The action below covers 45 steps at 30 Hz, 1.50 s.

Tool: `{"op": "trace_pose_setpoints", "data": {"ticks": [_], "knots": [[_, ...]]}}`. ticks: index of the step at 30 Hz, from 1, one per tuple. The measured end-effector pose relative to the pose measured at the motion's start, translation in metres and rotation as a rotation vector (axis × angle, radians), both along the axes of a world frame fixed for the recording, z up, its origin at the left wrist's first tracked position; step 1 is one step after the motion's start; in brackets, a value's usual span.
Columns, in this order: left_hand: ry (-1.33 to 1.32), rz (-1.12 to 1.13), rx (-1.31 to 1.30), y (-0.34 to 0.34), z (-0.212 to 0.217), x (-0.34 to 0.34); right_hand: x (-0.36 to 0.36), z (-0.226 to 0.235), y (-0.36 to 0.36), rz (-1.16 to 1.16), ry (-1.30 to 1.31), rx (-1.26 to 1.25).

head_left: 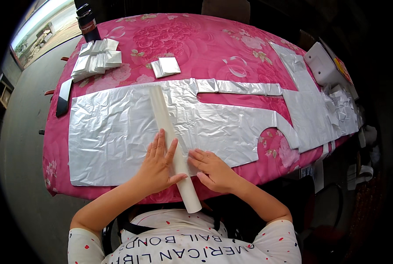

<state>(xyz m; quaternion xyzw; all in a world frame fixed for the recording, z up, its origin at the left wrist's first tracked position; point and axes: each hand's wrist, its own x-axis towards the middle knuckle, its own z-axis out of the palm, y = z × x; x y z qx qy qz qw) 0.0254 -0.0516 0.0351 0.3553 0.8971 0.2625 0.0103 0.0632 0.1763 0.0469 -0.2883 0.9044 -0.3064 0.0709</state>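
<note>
The person's left hand (156, 169) is spread wide, palm down, its fingers apart and its thumb laid across a long, pale white, smooth cylindrical tube (181, 163); it presses against the tube without closing round it. The right hand (215, 171) is also unclosed, its fingers stretched out rather close together, fingertips just beside the tube's right side; whether they touch it I cannot tell. Between the hands, the tube slants across a large, silvery, thin plastic sheet (113, 132), its far end resting on the sheet and its near end reaching past the edge toward the person. The sheet lies spread out and creased, with curved cut-outs and strap-like strips at its right. Beyond its right end lies a second silvery plastic piece (313, 123), and on that a crumpled heap of shiny film (343, 108). Under all this, a pink, flower-patterned cloth (196, 48) covers the counter (56, 176). Just past the sheet's far edge sit a few small, square, silvery folded packets (166, 67); farther left is a bigger pile of similar packets (97, 59), with a black, flat, rectangular phone (64, 97) nearer the person and a dark, cylindrical bottle (87, 25) behind. At the far right stands a white, box-shaped container (322, 64)
</note>
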Motion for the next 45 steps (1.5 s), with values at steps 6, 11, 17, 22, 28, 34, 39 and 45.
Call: {"op": "trace_pose_setpoints", "data": {"ticks": [6, 11, 17, 22, 28, 34, 39, 45], "knots": [[0.004, 0.036, -0.042, 0.044, 0.003, -0.001, -0.043, -0.031, 0.092, -0.352, 0.249, 0.201], [-0.01, 0.097, -0.061, 0.06, 0.004, 0.003, -0.046, -0.049, 0.22, -0.802, 0.411, 0.281], [-0.027, 0.09, -0.079, 0.061, 0.006, 0.003, -0.033, -0.052, 0.279, -1.096, 0.4, 0.379], [-0.028, 0.084, -0.074, 0.061, 0.005, 0.003, -0.038, -0.039, 0.271, -1.131, 0.431, 0.443], [-0.046, 0.083, -0.062, 0.062, 0.007, 0.003, -0.034, -0.015, 0.253, -1.02, 0.609, 0.397], [-0.04, 0.097, -0.06, 0.061, 0.005, 0.004, -0.037, -0.012, 0.24, -1.043, 0.449, 0.18], [-0.054, 0.086, -0.049, 0.063, 0.005, 0.003, -0.027, -0.068, 0.307, -1.062, 0.551, 0.486], [-0.058, 0.098, -0.041, 0.06, 0.002, 0.004, -0.028, -0.052, 0.288, -1.132, 0.467, 0.438]]}}
